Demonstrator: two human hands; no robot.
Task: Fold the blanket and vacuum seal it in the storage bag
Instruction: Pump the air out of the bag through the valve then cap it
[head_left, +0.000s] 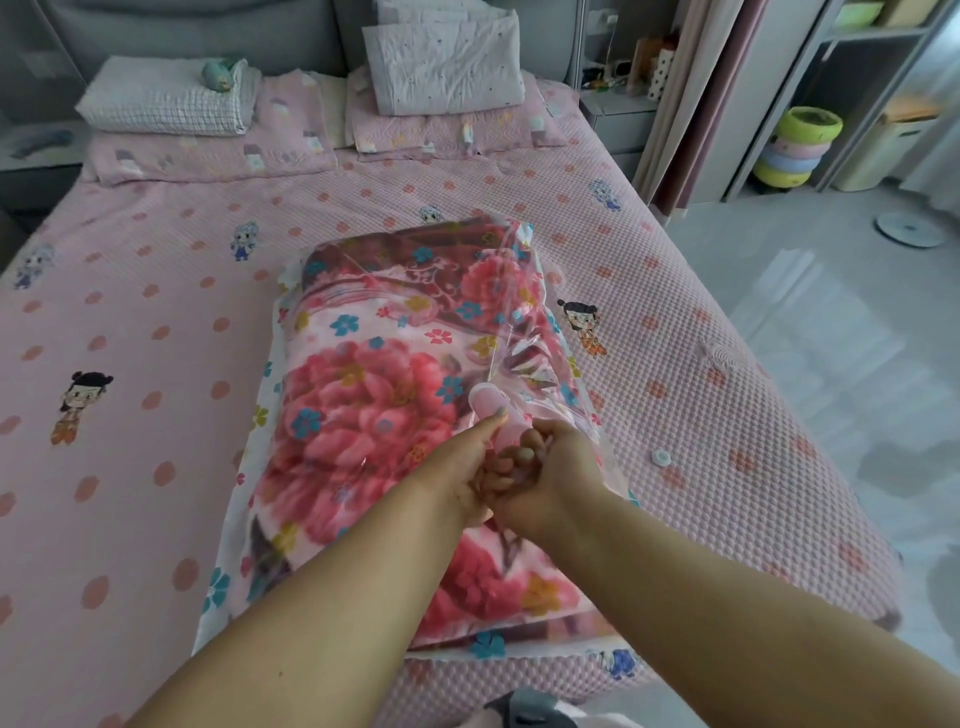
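On the bed: we see the blanket (363, 415) folded into a thick oblong, lying inside the storage bag (524, 291) near the bed's right edge.
Blanket look: big pink-red peonies on pale pink, small blue, yellow and red flowers scattered over it, and a dark maroon band at the end farthest from us.
Storage bag: clear plastic with a white flower-printed border (244, 499) showing along the blanket's left side and near end; on the blanket's right the film stands up in loose, shiny wrinkles.
Pink pump (491, 402): a small pink rounded piece sits on top of the blanket, just beyond our hands.
Left hand (470, 467): fingers curled around something at the pink piece, thumb stretched up against it.
Right hand (545, 475): fingers curled, pressed against the left hand; we cannot tell exactly what it holds.
White cap (661, 457): a small round disc lies on the bedspread (156, 291), right of the blanket, apart from the bag.
Open room: left of the blanket the bedspread lies broad and flat; beyond the blanket, pillows (208, 150) and folded bedding (441, 67) at the headboard; right of the blanket, a narrow strip, then the floor (831, 322).
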